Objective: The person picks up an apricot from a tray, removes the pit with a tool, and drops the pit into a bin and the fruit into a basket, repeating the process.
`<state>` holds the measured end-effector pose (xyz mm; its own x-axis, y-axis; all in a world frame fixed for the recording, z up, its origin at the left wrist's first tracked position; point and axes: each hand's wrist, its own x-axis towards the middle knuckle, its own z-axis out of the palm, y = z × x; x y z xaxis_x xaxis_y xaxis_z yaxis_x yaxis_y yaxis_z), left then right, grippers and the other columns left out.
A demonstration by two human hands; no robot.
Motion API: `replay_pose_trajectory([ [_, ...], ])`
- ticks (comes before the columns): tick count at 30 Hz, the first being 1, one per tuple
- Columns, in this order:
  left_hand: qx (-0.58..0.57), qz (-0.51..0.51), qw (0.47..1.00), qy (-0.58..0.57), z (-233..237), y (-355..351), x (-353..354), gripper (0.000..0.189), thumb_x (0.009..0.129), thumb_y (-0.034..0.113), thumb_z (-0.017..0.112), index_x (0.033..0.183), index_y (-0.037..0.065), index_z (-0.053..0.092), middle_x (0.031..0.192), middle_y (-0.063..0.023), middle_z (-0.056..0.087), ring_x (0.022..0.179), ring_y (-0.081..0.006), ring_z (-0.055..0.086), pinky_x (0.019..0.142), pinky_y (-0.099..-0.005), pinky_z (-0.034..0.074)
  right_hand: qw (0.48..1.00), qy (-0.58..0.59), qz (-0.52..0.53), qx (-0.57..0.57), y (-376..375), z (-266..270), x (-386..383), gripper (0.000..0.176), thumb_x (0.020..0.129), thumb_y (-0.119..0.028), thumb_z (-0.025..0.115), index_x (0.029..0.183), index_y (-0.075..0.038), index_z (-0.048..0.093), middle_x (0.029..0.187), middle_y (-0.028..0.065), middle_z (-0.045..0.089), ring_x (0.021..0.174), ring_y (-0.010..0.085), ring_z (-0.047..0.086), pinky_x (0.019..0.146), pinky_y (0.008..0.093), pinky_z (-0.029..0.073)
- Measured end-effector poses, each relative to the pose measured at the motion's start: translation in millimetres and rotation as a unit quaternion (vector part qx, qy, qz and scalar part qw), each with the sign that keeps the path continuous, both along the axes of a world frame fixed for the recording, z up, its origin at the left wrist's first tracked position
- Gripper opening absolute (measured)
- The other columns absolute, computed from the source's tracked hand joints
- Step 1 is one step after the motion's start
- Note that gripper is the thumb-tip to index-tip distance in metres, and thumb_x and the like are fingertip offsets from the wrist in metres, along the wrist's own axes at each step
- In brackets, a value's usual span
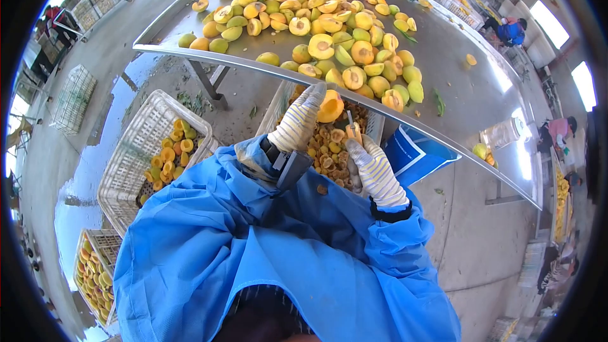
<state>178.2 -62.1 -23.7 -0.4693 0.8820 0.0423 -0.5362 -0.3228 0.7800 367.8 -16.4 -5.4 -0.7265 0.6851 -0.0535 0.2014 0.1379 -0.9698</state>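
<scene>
My left hand [299,120], in a striped knit glove, is closed round a yellow peach half [330,107] with its cut face showing. My right hand [378,170], gloved the same way, grips a small pitting knife [354,132] by its orange-brown handle. Its narrow metal blade points up, just right of the peach half. Both hands are in front of the metal table's near edge [253,65]. Below them stands a crate [376,128] holding many small brownish pieces. On the table lies a large heap of halved yellow-green peaches [323,22].
A white crate [114,171] with peach halves stands on the left, with another filled crate [95,272] nearer me. The blue container [418,155] sits under the table edge at right. A clear plastic tub [503,133] rests on the table; other people [510,31] are farther off.
</scene>
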Motion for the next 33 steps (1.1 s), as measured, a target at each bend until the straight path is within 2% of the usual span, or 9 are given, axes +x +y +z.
replay_pose_trajectory([
  [2,-0.042,0.042,0.997,0.041,4.6,-3.7,-3.1,0.038,0.098,0.027,0.062,0.126,0.003,0.057,0.112,-0.0014,0.063,0.098,-0.0091,0.058,0.089,-0.0236,0.046,0.957,-0.126,-0.041,0.258,6.0,-1.0,4.8,0.043,0.096,-0.039,0.056,0.109,0.002,0.055,0.077,0.0245,0.063,0.074,0.0426,0.063,0.068,0.0477,0.048],
  [7,-0.106,0.043,0.962,0.247,25.5,-66.3,-65.7,0.035,0.098,0.025,0.062,0.126,0.004,0.059,0.113,-0.0038,0.064,0.098,-0.0076,0.059,0.083,-0.0209,0.049,0.956,-0.164,-0.002,0.242,-1.3,15.9,12.9,0.04,0.096,-0.037,0.056,0.108,0.001,0.056,0.081,0.0285,0.063,0.079,0.0473,0.062,0.069,0.0508,0.048],
  [11,-0.473,0.165,0.574,0.648,60.6,-138.9,-125.7,0.041,0.088,0.025,0.07,0.125,0.009,0.061,0.109,-0.0151,0.067,0.096,-0.0249,0.065,0.083,-0.0323,0.052,0.951,-0.148,0.016,0.271,-8.3,26.3,15.1,0.041,0.095,-0.038,0.057,0.106,0.002,0.056,0.082,0.0292,0.064,0.079,0.0464,0.062,0.069,0.0516,0.048],
  [14,-0.419,0.229,0.387,0.789,41.5,-151.1,-160.6,0.045,0.084,0.026,0.071,0.125,0.008,0.062,0.112,-0.02,0.065,0.1,-0.0355,0.064,0.086,-0.0405,0.051,0.948,-0.15,0.023,0.278,-9.3,28.9,12.5,0.043,0.095,-0.038,0.058,0.104,0.004,0.057,0.079,0.0291,0.064,0.076,0.0467,0.062,0.068,0.0519,0.049],
  [17,-0.291,0.212,0.532,0.767,42.5,-95.0,-156.6,0.044,0.085,0.027,0.069,0.124,0.008,0.062,0.114,-0.0197,0.065,0.102,-0.0367,0.063,0.088,-0.0425,0.05,0.953,-0.117,0.004,0.28,-7.1,21.9,7.9,0.042,0.094,-0.037,0.058,0.104,0.003,0.057,0.079,0.0289,0.063,0.075,0.0468,0.062,0.067,0.052,0.048],
  [21,-0.223,0.082,0.586,0.774,47.8,10.3,-110.2,0.04,0.087,0.027,0.066,0.123,0.01,0.063,0.117,-0.0172,0.065,0.104,-0.0376,0.062,0.089,-0.0421,0.051,0.964,-0.104,-0.012,0.246,-6.0,24.7,9.4,0.04,0.094,-0.035,0.059,0.103,0.003,0.056,0.078,0.0286,0.063,0.075,0.0468,0.062,0.067,0.0517,0.048],
  [25,-0.186,0.082,0.56,0.803,46.6,110.9,-83.7,0.038,0.086,0.022,0.065,0.124,0.014,0.063,0.12,-0.012,0.063,0.107,-0.0346,0.061,0.092,-0.0431,0.05,0.971,-0.101,-0.012,0.218,-5.3,25.9,12.8,0.04,0.094,-0.035,0.058,0.106,0.003,0.056,0.082,0.0291,0.064,0.079,0.0469,0.062,0.069,0.0505,0.049],
  [29,-0.204,-0.052,0.376,0.902,33.7,184.0,-85.7,0.057,0.077,0.002,0.069,0.13,0.021,0.059,0.142,-0.0036,0.051,0.126,-0.0309,0.051,0.106,-0.0413,0.042,0.974,-0.077,0.003,0.215,-9.3,28.3,11.2,0.038,0.095,-0.037,0.059,0.105,0.0,0.052,0.079,0.024,0.059,0.074,0.0433,0.059,0.067,0.0451,0.046],
  [33,-0.282,-0.116,0.385,0.871,50.0,193.5,-80.3,0.054,0.078,0.004,0.072,0.128,0.019,0.062,0.143,-0.0053,0.05,0.124,-0.0317,0.053,0.105,-0.0434,0.041,0.98,-0.047,0.006,0.193,-8.5,30.8,13.5,0.039,0.096,-0.037,0.059,0.106,0.0,0.053,0.076,0.0187,0.058,0.072,0.0338,0.061,0.065,0.0405,0.046],
])
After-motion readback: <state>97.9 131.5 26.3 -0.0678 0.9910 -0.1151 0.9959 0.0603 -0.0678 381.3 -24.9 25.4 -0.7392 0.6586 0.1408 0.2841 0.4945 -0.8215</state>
